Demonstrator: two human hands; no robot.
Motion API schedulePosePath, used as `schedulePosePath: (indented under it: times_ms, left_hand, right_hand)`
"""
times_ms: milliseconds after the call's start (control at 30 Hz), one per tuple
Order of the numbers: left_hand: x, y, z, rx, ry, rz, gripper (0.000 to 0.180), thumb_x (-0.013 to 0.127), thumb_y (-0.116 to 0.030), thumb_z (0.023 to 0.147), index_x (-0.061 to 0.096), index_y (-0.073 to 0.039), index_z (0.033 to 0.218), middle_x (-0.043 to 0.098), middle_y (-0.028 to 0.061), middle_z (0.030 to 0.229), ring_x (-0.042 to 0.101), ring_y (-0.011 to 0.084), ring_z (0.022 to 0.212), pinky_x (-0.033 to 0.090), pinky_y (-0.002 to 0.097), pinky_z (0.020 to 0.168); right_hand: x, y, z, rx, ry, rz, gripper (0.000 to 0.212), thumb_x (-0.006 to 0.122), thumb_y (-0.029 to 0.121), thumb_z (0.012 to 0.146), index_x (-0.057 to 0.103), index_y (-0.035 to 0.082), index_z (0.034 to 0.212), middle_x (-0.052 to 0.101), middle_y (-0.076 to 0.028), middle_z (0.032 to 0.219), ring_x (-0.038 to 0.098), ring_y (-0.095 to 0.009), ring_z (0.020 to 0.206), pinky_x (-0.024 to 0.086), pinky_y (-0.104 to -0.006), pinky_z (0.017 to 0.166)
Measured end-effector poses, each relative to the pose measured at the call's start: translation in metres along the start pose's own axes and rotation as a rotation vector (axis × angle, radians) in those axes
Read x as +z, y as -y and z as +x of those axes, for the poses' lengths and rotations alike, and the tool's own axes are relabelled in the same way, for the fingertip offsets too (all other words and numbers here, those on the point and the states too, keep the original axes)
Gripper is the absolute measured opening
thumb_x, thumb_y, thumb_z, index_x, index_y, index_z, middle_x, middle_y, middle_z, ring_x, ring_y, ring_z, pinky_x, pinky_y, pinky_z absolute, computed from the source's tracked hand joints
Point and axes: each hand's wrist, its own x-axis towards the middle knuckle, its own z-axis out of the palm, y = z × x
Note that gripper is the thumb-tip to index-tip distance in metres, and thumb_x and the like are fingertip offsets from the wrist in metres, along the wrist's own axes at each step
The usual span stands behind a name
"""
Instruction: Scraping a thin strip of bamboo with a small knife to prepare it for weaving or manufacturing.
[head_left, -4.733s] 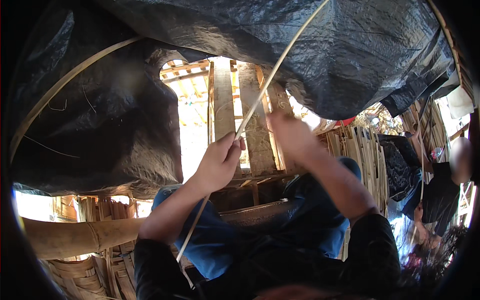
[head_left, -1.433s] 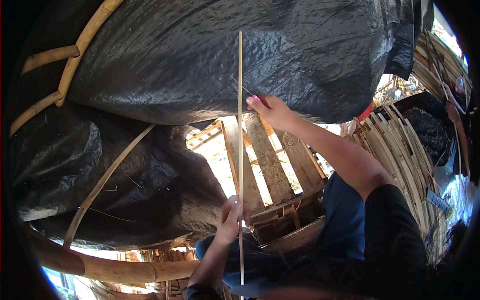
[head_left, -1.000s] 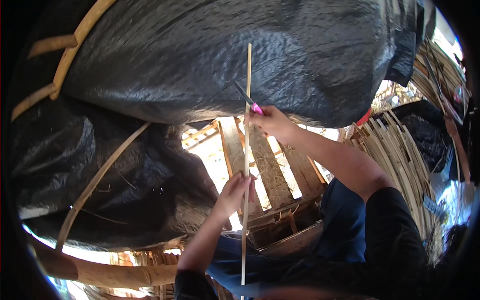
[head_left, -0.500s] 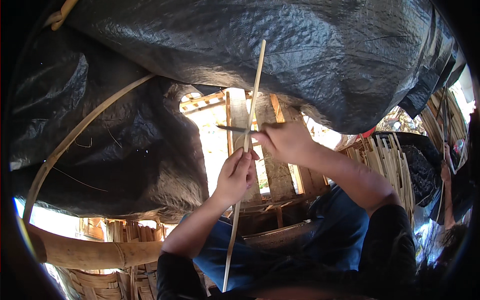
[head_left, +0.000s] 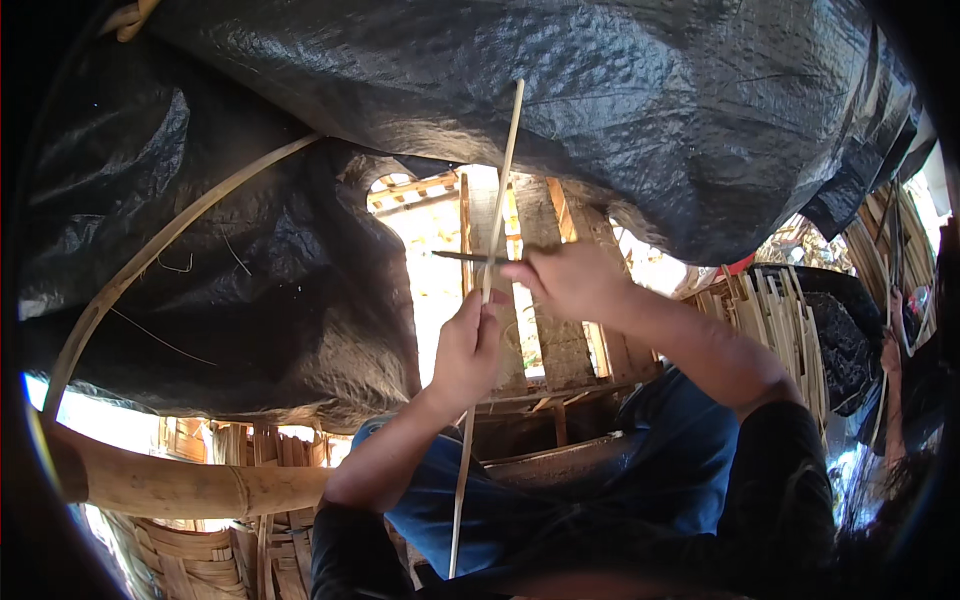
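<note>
Under the crinkly black plastic tarp [head_left: 620, 110], left hand [head_left: 465, 350] clamped round a long thin pale bamboo strip [head_left: 487, 290]. Right hand [head_left: 570, 282] just above, closed on a slim dark blade [head_left: 462, 256] laid across that strip. Stacked bamboo slats [head_left: 770, 315] off right.

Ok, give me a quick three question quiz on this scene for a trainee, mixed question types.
1. True or false: the left hand grips the thin bamboo strip.
2. What does the right hand hold across the strip? A) a dark blade B) a hammer C) a rope
3. Fill in: overhead hangs a black plastic ____.

Key: 1 true; 2 A, the dark blade; 3 sheet.
</note>
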Motion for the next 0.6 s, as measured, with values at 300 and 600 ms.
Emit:
schedulePosePath:
  times_ms: [300,600]
  left_hand:
    - [-0.003,0.001,0.006,-0.044,-0.007,0.026,0.016,0.040,-0.002,0.093,0.053,0.001,0.103,0.043,0.0053,0.057,0.041,0.0102,0.048,0.033,0.0306,0.047]
    - [0.000,0.000,0.004,-0.055,0.019,0.025,0.016,0.038,-0.002,0.095,0.053,0.000,0.101,0.041,0.0027,0.055,0.039,0.0084,0.046,0.032,0.0295,0.045]
  right_hand:
    - [0.012,-0.019,0.014,-0.014,-0.076,-0.137,0.043,0.049,0.043,0.096,0.057,0.005,0.077,0.057,-0.011,0.054,0.058,-0.032,0.047,0.045,-0.0426,0.043]
    - [0.014,-0.044,0.022,0.071,-0.169,-0.182,0.047,0.044,0.045,0.097,0.059,0.006,0.077,0.057,-0.012,0.053,0.058,-0.033,0.046,0.047,-0.0434,0.043]
